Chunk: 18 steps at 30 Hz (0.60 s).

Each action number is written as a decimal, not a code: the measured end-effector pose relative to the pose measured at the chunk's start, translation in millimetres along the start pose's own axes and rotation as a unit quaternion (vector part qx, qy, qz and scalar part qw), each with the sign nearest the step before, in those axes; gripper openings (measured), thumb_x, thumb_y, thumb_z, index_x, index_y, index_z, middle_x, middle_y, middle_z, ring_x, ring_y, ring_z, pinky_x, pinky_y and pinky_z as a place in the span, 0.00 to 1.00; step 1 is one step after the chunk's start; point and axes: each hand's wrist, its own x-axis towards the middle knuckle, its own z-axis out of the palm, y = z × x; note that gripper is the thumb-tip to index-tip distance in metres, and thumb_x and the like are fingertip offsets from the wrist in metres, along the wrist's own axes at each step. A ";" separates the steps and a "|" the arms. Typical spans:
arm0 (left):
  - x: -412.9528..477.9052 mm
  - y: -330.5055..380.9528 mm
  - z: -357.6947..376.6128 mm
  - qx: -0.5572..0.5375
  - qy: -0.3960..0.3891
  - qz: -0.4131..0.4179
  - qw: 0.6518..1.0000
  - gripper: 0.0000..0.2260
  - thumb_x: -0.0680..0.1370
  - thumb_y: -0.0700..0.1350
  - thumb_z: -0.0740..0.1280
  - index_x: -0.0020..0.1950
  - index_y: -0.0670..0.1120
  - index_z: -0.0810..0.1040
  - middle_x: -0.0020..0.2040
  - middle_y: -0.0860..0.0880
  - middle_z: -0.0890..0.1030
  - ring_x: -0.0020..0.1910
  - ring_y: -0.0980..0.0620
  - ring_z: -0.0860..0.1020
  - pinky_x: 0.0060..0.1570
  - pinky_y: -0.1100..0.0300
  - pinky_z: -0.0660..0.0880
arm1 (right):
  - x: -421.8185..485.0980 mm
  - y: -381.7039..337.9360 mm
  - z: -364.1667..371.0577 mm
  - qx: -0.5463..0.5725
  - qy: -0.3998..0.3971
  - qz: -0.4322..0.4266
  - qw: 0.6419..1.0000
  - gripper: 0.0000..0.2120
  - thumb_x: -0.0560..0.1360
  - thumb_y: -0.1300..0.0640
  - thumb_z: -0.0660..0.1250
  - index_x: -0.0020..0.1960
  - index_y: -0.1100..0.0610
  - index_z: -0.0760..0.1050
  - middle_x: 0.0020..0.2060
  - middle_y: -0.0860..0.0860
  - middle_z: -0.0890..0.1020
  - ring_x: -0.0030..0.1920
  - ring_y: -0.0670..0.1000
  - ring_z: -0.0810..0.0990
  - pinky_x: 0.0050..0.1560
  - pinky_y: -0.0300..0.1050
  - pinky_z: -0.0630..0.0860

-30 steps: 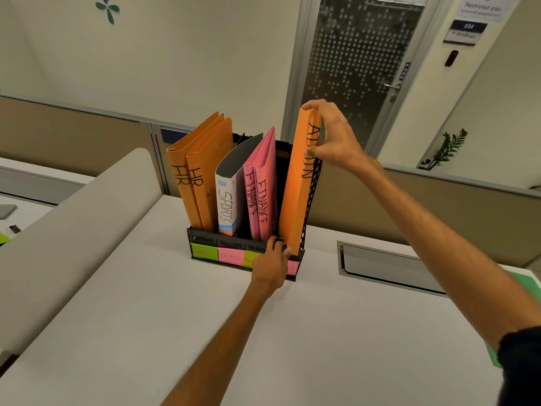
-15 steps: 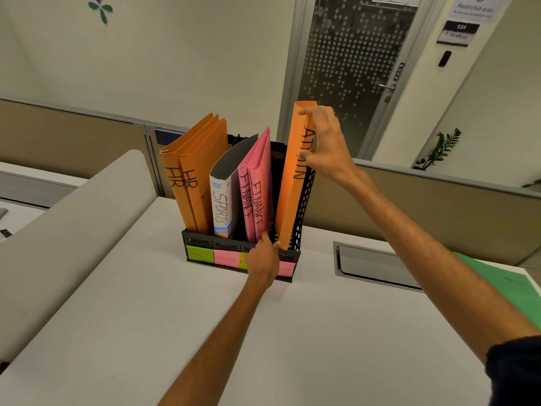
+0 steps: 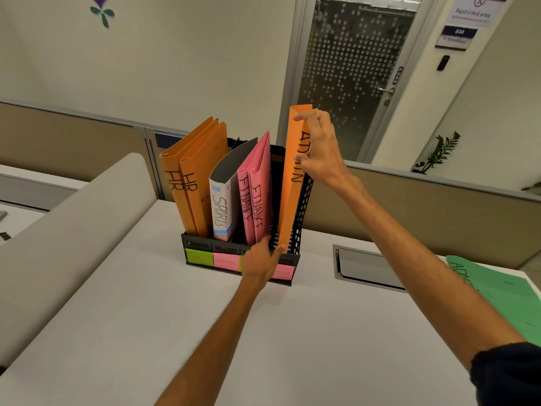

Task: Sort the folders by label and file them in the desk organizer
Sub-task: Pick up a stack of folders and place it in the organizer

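A black desk organizer [image 3: 199, 241] stands on the white desk with coloured sticky labels [image 3: 199, 257] on its front. It holds two orange HR folders [image 3: 190, 177], a grey SPORTS folder [image 3: 221, 206] and two pink FINANCE folders [image 3: 257, 194]. An orange ADMIN folder [image 3: 289, 200] stands tilted in the rightmost slot. My right hand [image 3: 322, 150] grips that folder near its top, partly covering the lettering. My left hand [image 3: 260, 259] lies at the organizer's front, with straight fingers touching the ADMIN folder's bottom corner. It hides part of the labels.
A green folder [image 3: 503, 294] lies flat at the desk's right edge. A recessed cable hatch [image 3: 366, 268] sits right of the organizer. A grey padded partition [image 3: 73, 230] runs along the left, and a low divider wall stands behind the desk.
My right hand has slid a little lower on the ADMIN folder. My left hand has moved from the organizer's front rim up to the folder's bottom corner.
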 end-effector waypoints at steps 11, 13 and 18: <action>7.4 11.0 -0.2 0.022 -0.006 -0.066 0.998 0.19 0.81 0.59 0.57 0.60 0.45 0.72 0.56 0.42 0.80 0.55 0.39 0.79 0.52 0.47 0.74 | -17.8 9.0 16.6 0.020 -0.043 -0.013 0.999 0.35 0.65 0.70 0.73 0.67 0.52 0.66 0.61 0.50 0.65 0.59 0.50 0.71 0.49 0.39 0.79; 7.2 6.7 -0.1 0.016 -0.006 -0.055 0.998 0.18 0.82 0.57 0.55 0.61 0.45 0.72 0.56 0.43 0.80 0.55 0.40 0.79 0.52 0.48 0.75 | -18.2 8.8 20.8 0.018 -0.048 -0.003 0.999 0.36 0.65 0.69 0.74 0.68 0.51 0.65 0.61 0.50 0.65 0.60 0.48 0.68 0.53 0.41 0.78; 6.5 4.6 -0.3 -0.015 -0.017 -0.032 0.999 0.19 0.82 0.58 0.55 0.65 0.47 0.69 0.56 0.43 0.80 0.54 0.40 0.79 0.53 0.47 0.76 | -19.6 4.2 34.4 0.006 -0.074 -0.009 0.997 0.42 0.65 0.68 0.74 0.73 0.50 0.60 0.63 0.53 0.64 0.62 0.49 0.63 0.57 0.40 0.68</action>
